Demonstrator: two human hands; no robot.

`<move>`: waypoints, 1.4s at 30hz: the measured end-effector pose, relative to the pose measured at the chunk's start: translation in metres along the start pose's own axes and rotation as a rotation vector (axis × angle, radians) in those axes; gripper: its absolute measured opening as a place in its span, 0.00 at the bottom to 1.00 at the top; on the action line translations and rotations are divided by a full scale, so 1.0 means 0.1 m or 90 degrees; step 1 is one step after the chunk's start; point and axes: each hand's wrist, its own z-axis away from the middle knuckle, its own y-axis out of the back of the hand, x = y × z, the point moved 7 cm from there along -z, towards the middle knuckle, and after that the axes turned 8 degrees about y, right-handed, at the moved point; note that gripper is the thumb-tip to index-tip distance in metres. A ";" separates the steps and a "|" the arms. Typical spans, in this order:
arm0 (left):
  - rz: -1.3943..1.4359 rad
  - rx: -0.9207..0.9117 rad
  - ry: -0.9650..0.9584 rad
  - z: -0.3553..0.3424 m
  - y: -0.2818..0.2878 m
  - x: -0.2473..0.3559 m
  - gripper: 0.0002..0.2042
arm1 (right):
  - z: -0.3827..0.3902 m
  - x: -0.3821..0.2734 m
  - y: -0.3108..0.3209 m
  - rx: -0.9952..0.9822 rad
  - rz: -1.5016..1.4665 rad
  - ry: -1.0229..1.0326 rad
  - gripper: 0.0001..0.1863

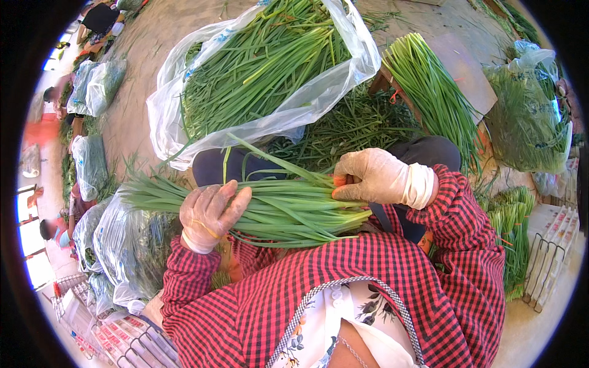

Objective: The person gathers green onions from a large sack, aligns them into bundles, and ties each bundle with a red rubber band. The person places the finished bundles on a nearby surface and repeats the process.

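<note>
A thick bunch of garlic chives point(288, 211) lies crosswise over my lap, leaf tips to the left and pale stem ends to the right. My left hand point(211, 213), in a thin clear glove, is closed over the leafy part. At the stem end my right hand point(375, 176), gloved the same way, pinches a few stalks along the upper edge. One long leaf slants up and left from there, apart from the rest. A bit of orange shows at the right fingertips; I cannot tell what it is.
Ahead, a large clear plastic bag point(165, 116) lies open, heaped with loose chives. A tidy chive bundle point(429, 92) rests on a stand to its right. Loose trimmings point(362, 129) lie between. Filled bags point(527, 116) stand at both sides, and people work at far left.
</note>
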 end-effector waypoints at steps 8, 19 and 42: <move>0.014 0.017 0.010 0.04 0.04 -0.01 0.19 | 0.06 0.10 -0.04 0.053 -0.157 0.030 0.11; -0.003 0.039 -0.006 0.02 0.15 0.05 0.22 | 0.19 0.57 0.55 0.176 0.300 -0.196 0.28; 0.755 -0.054 0.581 0.46 -0.59 -0.24 0.23 | -0.08 0.07 0.73 0.487 -0.631 0.150 0.18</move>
